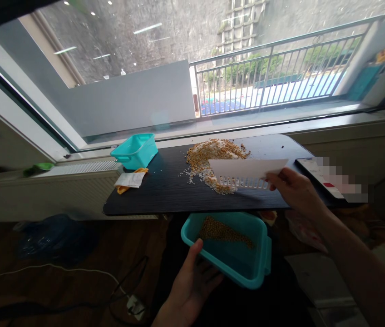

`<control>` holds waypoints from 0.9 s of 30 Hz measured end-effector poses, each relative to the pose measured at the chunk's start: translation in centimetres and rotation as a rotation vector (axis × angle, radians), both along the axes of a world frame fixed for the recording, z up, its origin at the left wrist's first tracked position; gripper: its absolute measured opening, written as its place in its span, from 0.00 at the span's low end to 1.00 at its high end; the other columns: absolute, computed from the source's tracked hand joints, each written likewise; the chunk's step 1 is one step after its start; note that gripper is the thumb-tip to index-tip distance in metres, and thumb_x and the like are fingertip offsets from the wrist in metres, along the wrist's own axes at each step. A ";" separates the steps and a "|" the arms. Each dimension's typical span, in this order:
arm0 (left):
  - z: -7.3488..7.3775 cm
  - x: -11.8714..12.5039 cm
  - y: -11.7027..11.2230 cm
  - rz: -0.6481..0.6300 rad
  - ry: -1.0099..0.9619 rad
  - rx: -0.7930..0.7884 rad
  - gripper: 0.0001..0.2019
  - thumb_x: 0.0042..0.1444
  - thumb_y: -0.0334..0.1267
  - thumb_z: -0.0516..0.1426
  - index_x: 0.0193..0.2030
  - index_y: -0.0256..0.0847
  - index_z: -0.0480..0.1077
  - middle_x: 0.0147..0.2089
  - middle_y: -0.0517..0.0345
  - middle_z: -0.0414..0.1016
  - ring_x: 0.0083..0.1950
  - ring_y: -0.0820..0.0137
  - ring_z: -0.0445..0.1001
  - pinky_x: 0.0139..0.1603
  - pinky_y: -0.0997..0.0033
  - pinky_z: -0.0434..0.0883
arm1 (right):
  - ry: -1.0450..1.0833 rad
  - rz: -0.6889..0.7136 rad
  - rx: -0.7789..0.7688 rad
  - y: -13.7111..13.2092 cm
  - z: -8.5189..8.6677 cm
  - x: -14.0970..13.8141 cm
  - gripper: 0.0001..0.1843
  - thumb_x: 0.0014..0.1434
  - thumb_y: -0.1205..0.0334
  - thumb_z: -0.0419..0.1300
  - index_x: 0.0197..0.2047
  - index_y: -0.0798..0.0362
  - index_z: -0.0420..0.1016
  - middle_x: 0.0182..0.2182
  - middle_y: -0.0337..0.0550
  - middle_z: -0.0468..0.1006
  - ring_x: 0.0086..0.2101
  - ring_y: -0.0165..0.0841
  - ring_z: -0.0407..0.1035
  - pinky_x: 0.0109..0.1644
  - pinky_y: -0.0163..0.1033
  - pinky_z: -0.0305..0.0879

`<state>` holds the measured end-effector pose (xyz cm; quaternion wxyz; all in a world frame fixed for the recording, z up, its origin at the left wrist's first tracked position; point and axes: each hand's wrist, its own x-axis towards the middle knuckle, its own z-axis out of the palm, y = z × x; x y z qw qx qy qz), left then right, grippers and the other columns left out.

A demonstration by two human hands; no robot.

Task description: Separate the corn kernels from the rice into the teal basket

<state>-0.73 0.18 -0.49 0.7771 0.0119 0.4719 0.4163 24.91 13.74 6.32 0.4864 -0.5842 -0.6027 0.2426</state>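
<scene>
My right hand (286, 184) pinches the right end of a white sheet (247, 168) with a row of comb-like slots along its lower edge. The sheet hangs over the near right side of a pile (209, 152) of tan beans and white grains that look like rice. With its thumb at the rim and fingers underneath, my left hand (192, 281) holds a turquoise bin (233, 268) below the table's front edge. Tan beans (221, 229) lie inside that bin, gathered toward its far left side.
A second turquoise bin (138, 152) stands at the back left of the dark table (168, 190). A white packet (130, 180) rests on a yellow cloth (122, 189) there. A phone (320, 177) lies at the right. Cables and a power strip (134, 306) are on the floor.
</scene>
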 end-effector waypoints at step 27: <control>0.3 0.6 0.0 -0.019 0.008 -0.003 0.33 0.55 0.56 0.56 0.60 0.31 0.63 0.57 0.37 0.71 0.51 0.56 0.74 0.56 0.57 0.68 | -0.018 -0.086 -0.057 -2.4 0.9 1.1 0.10 0.50 0.53 0.60 0.25 0.50 0.70 0.20 0.39 0.74 0.25 0.33 0.68 0.31 0.39 0.64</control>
